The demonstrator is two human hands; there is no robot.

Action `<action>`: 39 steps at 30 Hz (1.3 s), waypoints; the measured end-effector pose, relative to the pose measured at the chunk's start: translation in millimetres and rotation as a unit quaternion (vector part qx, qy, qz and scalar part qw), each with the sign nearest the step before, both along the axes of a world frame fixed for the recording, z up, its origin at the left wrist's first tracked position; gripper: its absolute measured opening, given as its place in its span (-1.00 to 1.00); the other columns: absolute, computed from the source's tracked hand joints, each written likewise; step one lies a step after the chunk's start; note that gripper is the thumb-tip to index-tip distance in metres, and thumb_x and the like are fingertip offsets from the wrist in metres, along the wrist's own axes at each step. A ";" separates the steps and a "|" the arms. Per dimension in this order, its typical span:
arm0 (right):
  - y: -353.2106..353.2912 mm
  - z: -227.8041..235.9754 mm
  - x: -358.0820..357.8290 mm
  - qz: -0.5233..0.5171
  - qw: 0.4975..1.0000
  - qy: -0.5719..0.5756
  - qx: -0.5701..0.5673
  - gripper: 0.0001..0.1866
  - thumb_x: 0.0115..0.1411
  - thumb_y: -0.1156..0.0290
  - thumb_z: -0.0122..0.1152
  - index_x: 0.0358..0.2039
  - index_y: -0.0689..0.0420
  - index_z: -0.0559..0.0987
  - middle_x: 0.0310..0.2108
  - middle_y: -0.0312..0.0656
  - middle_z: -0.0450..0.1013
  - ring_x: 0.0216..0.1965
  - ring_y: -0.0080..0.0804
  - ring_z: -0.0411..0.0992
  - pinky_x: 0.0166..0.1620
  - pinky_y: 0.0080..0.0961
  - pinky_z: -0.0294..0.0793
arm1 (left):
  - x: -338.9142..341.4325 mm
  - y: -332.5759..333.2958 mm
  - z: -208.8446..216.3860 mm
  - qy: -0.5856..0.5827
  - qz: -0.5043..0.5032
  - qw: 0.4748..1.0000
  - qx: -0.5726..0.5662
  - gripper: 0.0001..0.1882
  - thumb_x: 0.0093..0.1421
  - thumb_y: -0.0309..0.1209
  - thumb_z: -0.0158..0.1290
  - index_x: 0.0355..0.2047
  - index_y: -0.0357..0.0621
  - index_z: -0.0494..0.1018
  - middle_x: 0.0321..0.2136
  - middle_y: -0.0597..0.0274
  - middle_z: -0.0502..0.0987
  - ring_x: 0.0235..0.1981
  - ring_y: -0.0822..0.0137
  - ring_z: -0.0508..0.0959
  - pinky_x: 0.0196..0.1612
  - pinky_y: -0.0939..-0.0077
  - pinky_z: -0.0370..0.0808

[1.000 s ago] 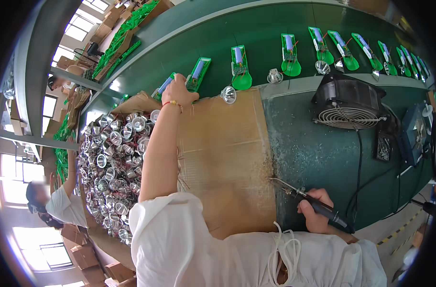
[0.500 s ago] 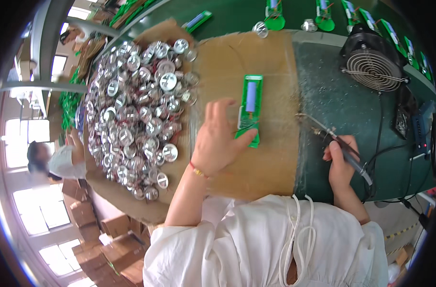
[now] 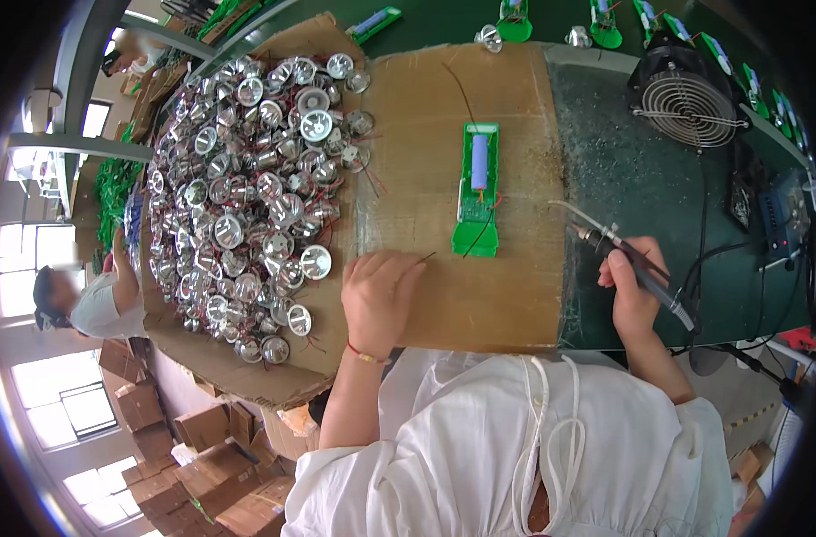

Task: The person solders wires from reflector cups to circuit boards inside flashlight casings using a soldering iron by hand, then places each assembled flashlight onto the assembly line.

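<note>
On the cardboard in front of me lies an open green plastic housing (image 3: 464, 170) with a lilac battery cell (image 3: 480, 161) and thin red and black wires. My left hand (image 3: 378, 291) rests on the cardboard, nearer and left of the housing and apart from it. Its fingers are drawn together; a short dark sliver shows at the fingertips, too small to name. My right hand (image 3: 636, 286) grips a soldering iron (image 3: 636, 261) with a thin curved metal tube along it. The iron's tip points left toward the housing, well short of it.
A large heap of silvery reflector lamp cups (image 3: 265, 206) with wires fills the cardboard at left. At right stand a round-grilled fan (image 3: 690, 109) and a blue box (image 3: 784, 219) with cables. More green housings (image 3: 515, 22) line the far side. Another person (image 3: 99, 291) works at far left.
My left hand has drawn back from the housing, toward me and to the left, and its fingers have closed together. My right hand still holds the soldering iron in much the same place.
</note>
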State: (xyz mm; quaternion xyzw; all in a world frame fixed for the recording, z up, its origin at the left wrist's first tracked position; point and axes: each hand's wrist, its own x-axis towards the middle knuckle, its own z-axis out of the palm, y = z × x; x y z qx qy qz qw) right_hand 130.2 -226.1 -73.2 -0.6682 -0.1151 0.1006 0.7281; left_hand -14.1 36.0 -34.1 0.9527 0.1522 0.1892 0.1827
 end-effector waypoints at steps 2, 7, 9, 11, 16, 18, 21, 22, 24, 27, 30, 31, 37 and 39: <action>1.8 3.1 -3.2 0.006 1.000 -0.009 -0.003 -0.82 0.13 0.46 0.18 -0.36 0.28 0.41 -0.57 -0.21 0.42 -0.59 -0.62 0.37 -0.50 -0.69 0.38 | 8.9 0.7 -1.8 -0.010 0.040 0.988 -0.147 -0.91 0.00 -0.42 0.18 -0.51 -0.19 0.58 -0.59 0.18 0.54 -0.52 0.17 0.52 -0.32 0.32 0.43; 12.8 7.0 -7.1 0.076 0.994 -0.072 0.001 -0.81 0.07 0.50 0.24 -0.36 0.26 0.42 -0.52 -0.20 0.42 -0.57 -0.61 0.37 -0.49 -0.68 0.35 | 33.0 -12.2 -11.9 -0.035 0.045 0.975 -0.217 -0.89 0.04 -0.42 0.17 -0.48 -0.20 0.58 -0.51 0.13 0.55 -0.46 0.19 0.51 -0.37 0.38 0.43; 17.1 7.5 -6.5 0.113 0.986 -0.124 -0.002 -0.82 0.04 0.52 0.27 -0.38 0.25 0.44 -0.53 -0.19 0.43 -0.57 -0.62 0.36 -0.49 -0.66 0.33 | 39.0 -16.3 -17.9 -0.049 0.038 0.977 -0.203 -0.89 0.05 -0.43 0.17 -0.47 -0.22 0.59 -0.42 0.13 0.55 -0.39 0.22 0.49 -0.38 0.43 0.42; 23.9 7.2 -9.5 0.123 0.980 -0.153 -0.034 -0.81 0.04 0.50 0.28 -0.38 0.26 0.45 -0.55 -0.21 0.46 -0.57 -0.66 0.37 -0.51 -0.67 0.34 | 42.3 -19.6 -22.5 -0.043 0.037 0.970 -0.234 -0.89 0.06 -0.43 0.17 -0.46 -0.23 0.59 -0.40 0.14 0.55 -0.40 0.24 0.49 -0.37 0.44 0.42; 41.6 7.2 -7.2 0.103 0.986 -0.121 -0.047 -0.81 0.06 0.48 0.28 -0.37 0.27 0.46 -0.57 -0.24 0.48 -0.58 -0.70 0.37 -0.53 -0.70 0.35 | 48.8 -21.9 -23.7 -0.038 0.052 0.961 -0.270 -0.88 0.06 -0.43 0.17 -0.46 -0.25 0.59 -0.38 0.15 0.54 -0.40 0.27 0.48 -0.38 0.47 0.42; 45.8 7.1 -5.9 0.095 0.990 -0.094 -0.052 -0.82 0.07 0.48 0.27 -0.38 0.27 0.46 -0.58 -0.25 0.47 -0.59 -0.70 0.37 -0.53 -0.70 0.35 | 50.1 -22.9 -22.5 -0.041 0.056 0.958 -0.279 -0.87 0.06 -0.43 0.17 -0.47 -0.25 0.58 -0.39 0.15 0.54 -0.40 0.27 0.48 -0.38 0.47 0.42; 45.2 7.1 -8.4 0.097 0.990 -0.093 -0.034 -0.83 0.08 0.48 0.26 -0.39 0.26 0.46 -0.59 -0.27 0.47 -0.59 -0.71 0.36 -0.53 -0.70 0.35 | 50.7 -22.9 -22.9 -0.027 0.053 0.965 -0.254 -0.87 0.05 -0.43 0.18 -0.49 -0.26 0.58 -0.38 0.16 0.53 -0.39 0.27 0.48 -0.38 0.47 0.41; 44.7 6.7 -8.9 0.093 0.992 -0.080 -0.035 -0.83 0.08 0.48 0.26 -0.40 0.26 0.46 -0.59 -0.27 0.47 -0.59 -0.71 0.36 -0.53 -0.70 0.34 | 50.9 -22.8 -23.6 -0.031 0.051 0.962 -0.265 -0.88 0.05 -0.44 0.17 -0.50 -0.26 0.57 -0.38 0.16 0.52 -0.39 0.27 0.48 -0.39 0.47 0.41; 43.8 5.7 -9.6 0.085 0.994 -0.068 -0.023 -0.83 0.08 0.47 0.26 -0.41 0.26 0.46 -0.59 -0.28 0.46 -0.60 -0.72 0.35 -0.54 -0.70 0.33 | 50.9 -22.3 -25.0 -0.042 0.043 0.963 -0.261 -0.88 0.05 -0.44 0.17 -0.51 -0.27 0.57 -0.37 0.15 0.52 -0.39 0.27 0.48 -0.39 0.47 0.41; 42.8 6.2 -9.6 0.101 0.990 -0.079 -0.051 -0.82 0.08 0.46 0.27 -0.42 0.25 0.45 -0.60 -0.27 0.46 -0.60 -0.72 0.35 -0.54 -0.69 0.32 | 51.4 -22.3 -26.3 -0.038 0.046 0.964 -0.260 -0.89 0.04 -0.45 0.17 -0.51 -0.27 0.57 -0.38 0.15 0.51 -0.39 0.26 0.48 -0.39 0.48 0.41; 43.4 8.5 -9.3 0.113 0.990 -0.064 -0.049 -0.82 0.08 0.46 0.27 -0.44 0.25 0.44 -0.59 -0.27 0.46 -0.59 -0.72 0.35 -0.54 -0.69 0.31 | 52.3 -22.0 -25.9 -0.031 0.045 0.967 -0.250 -0.89 0.04 -0.45 0.17 -0.52 -0.27 0.56 -0.38 0.15 0.51 -0.39 0.26 0.48 -0.40 0.48 0.41; 44.0 9.0 -9.3 0.114 0.989 -0.072 -0.052 -0.82 0.08 0.46 0.27 -0.44 0.24 0.43 -0.59 -0.27 0.46 -0.60 -0.72 0.35 -0.54 -0.69 0.31 | 52.1 -22.3 -25.4 -0.027 0.050 0.962 -0.269 -0.88 0.04 -0.45 0.17 -0.52 -0.27 0.56 -0.38 0.15 0.51 -0.40 0.27 0.48 -0.40 0.48 0.41; 44.4 9.6 -13.4 0.080 0.996 -0.042 -0.017 -0.83 0.11 0.47 0.22 -0.42 0.25 0.40 -0.58 -0.22 0.44 -0.60 -0.65 0.36 -0.52 -0.65 0.35 | 53.4 -22.2 -25.1 -0.032 0.052 0.959 -0.276 -0.87 0.05 -0.45 0.16 -0.54 -0.28 0.54 -0.39 0.15 0.51 -0.41 0.27 0.48 -0.41 0.47 0.42; 38.6 10.3 -10.0 0.106 0.991 -0.076 -0.028 -0.83 0.14 0.49 0.15 -0.38 0.28 0.36 -0.57 -0.13 0.42 -0.58 -0.57 0.39 -0.49 -0.60 0.43 | 53.3 -22.0 -25.1 -0.035 0.054 0.960 -0.273 -0.87 0.05 -0.45 0.16 -0.55 -0.29 0.54 -0.40 0.14 0.51 -0.42 0.27 0.48 -0.41 0.47 0.42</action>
